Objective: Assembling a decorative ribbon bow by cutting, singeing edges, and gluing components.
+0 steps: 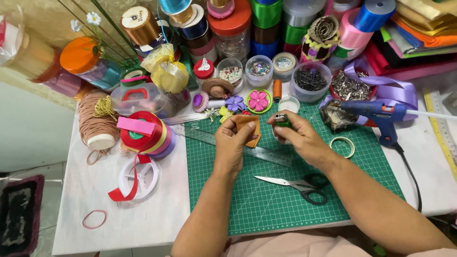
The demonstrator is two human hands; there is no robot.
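Two hands over the green cutting mat (pixel 285 200), one pinching orange ribbon, the other gripping a lighter.

Left hand (pixel 232 143) closed on a small orange ribbon piece (pixel 251 127), held above the mat's far half; right hand (pixel 299 138) just beside it, clamped around a green lighter (pixel 282 119) with its metal top close to the ribbon's edge. Under both hands, a clear ruler (pixel 266 154) lying slantwise across the mat. Nearer on the mat, black-handled scissors (pixel 300 184), blades shut. At the mat's right edge, a blue glue gun (pixel 381 116) and a small tape ring (pixel 342 146). Left of the mat, a red ribbon spool (pixel 143 133) on the white table (pixel 143 223).
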